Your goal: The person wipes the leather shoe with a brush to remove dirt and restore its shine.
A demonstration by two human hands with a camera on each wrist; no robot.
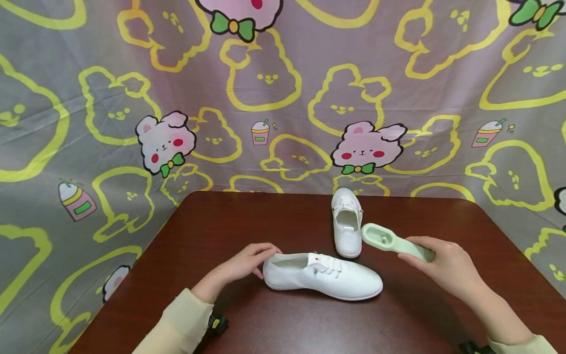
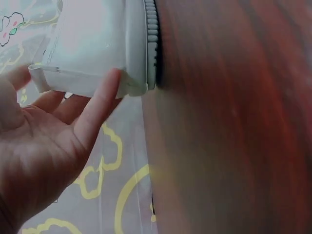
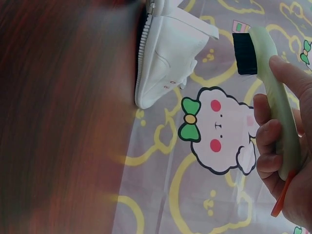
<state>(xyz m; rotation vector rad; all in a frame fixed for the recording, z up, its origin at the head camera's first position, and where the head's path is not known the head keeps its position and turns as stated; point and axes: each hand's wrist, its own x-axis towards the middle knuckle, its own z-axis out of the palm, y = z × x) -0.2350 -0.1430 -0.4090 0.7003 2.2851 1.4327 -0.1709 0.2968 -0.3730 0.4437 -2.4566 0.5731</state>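
Observation:
A white lace-up shoe [image 1: 327,280] lies sole down across the table, toe to the right. My left hand [image 1: 245,263] grips its heel [image 2: 87,80], with fingers at the top edge and against the heel's outside. My right hand [image 1: 451,260] holds a pale green shoe brush [image 1: 398,242] by its handle, raised to the right of the shoe. Dark bristles [image 3: 244,53] show on one side of its head in the right wrist view, and an orange-red loop [image 3: 282,197] hangs at the handle's end.
A second white shoe [image 1: 347,223] stands farther back, heel towards me, close to the brush head. Dark reddish-brown wood makes up the table [image 1: 247,216]. Behind it hangs a grey patterned cloth [image 1: 300,108] with yellow outlines and cartoon bears.

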